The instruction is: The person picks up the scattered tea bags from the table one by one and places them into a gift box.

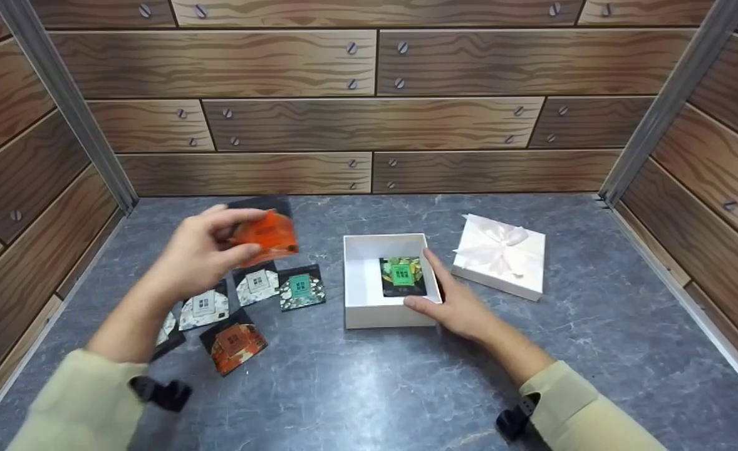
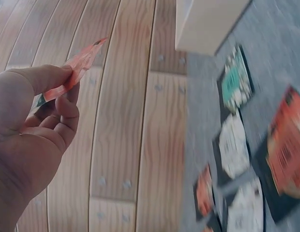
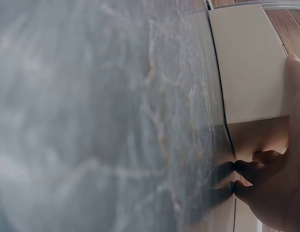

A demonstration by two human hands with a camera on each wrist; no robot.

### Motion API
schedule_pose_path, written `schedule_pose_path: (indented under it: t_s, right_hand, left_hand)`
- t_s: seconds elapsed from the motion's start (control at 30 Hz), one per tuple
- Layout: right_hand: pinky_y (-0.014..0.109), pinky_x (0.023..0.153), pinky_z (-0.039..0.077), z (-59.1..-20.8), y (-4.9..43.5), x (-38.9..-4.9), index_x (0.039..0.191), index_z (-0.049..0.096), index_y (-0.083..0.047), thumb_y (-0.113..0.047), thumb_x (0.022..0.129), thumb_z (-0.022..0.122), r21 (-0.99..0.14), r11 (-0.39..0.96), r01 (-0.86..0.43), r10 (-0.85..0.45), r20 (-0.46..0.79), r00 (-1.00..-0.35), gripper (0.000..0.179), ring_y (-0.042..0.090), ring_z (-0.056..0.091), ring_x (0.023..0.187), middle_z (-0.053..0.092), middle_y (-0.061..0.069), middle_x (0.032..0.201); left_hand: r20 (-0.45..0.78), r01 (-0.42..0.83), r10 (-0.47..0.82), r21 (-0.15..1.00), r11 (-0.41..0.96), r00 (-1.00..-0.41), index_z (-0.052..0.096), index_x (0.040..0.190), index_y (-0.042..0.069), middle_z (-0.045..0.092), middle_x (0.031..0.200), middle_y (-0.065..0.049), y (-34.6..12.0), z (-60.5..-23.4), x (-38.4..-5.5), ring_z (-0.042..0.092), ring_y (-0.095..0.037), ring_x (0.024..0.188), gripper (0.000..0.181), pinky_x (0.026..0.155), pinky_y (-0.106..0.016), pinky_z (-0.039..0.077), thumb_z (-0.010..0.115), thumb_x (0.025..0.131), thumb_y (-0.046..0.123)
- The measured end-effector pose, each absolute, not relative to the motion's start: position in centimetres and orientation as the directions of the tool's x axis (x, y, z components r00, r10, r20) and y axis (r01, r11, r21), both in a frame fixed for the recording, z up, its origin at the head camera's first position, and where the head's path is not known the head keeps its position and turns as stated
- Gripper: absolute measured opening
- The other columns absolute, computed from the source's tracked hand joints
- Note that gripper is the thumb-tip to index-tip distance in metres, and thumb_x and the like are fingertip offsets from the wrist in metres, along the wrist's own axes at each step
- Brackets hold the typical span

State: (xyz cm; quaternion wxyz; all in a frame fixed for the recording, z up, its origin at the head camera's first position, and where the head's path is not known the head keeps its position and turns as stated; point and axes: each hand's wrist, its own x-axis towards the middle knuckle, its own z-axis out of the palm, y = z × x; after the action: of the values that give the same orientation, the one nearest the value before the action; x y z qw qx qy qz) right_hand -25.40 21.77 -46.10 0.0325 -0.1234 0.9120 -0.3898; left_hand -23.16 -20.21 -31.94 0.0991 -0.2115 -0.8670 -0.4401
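Thumb and fingers of my left hand [image 1: 193,254] pinch a flat orange sachet [image 1: 274,235], raised over the left part of the table. The left wrist view shows this sachet [image 2: 75,72] nearly edge-on between thumb and forefinger. My right hand [image 1: 466,307] grips the right wall of an open white box [image 1: 384,317], its thumb at the front corner. Inside the box, toward the right, lies a black sachet with a green label [image 1: 401,274]. In the right wrist view, curled fingers [image 3: 247,171] press low against the box's outer side [image 3: 254,63].
Left of the box lie a teal sachet [image 1: 302,286], white sachets [image 1: 258,282] and a red-brown one [image 1: 233,341], some partly covered by my left arm. A white lid with a ribbon bow [image 1: 500,257] rests right of the box. Wood-patterned walls [image 1: 294,125] enclose the table.
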Motion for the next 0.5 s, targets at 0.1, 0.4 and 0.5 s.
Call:
schedule_pose_path:
  t_s: [0.1,0.4,0.5]
  right_hand:
    - [0.067,0.113,0.039,-46.1,21.7,-25.3,0.172,0.015,-0.026,-0.063,0.091,0.075,-0.72,0.665,-0.197,-0.249,0.035,-0.968,0.108,0.049,0.049,0.14,0.04,0.026,0.164]
    - [0.067,0.113,0.039,-46.1,21.8,-25.4,0.172,0.014,-0.027,-0.065,0.09,0.075,-0.713,0.675,-0.19,-0.242,0.029,-0.97,0.108,0.05,0.049,0.14,0.04,0.026,0.164]
    - [0.067,0.112,0.04,-46.0,21.7,-25.4,0.172,0.014,-0.027,-0.065,0.09,0.075,-0.713,0.674,-0.192,-0.243,0.032,-0.97,0.109,0.05,0.05,0.139,0.04,0.026,0.163]
  left_hand:
    - [0.326,0.448,0.316,0.749,0.489,-0.891,0.073,0.134,0.005,0.072,0.121,-0.018,-18.0,-31.6,-23.9,0.072,-0.03,0.101,0.041,0.079,-0.026,0.059,0.079,0.093,0.0]
    - [0.29,0.436,0.362,0.787,0.437,-0.886,0.07,0.139,0.008,0.072,0.123,-0.016,-12.6,-31.1,-25.9,0.07,-0.028,0.09,0.043,0.073,-0.033,0.058,0.077,0.097,0.005]
    - [0.281,0.431,0.373,0.799,0.42,-0.884,0.066,0.144,0.008,0.07,0.126,-0.016,-11.3,-31.4,-26.5,0.068,-0.03,0.096,0.047,0.076,-0.034,0.058,0.076,0.098,0.005]
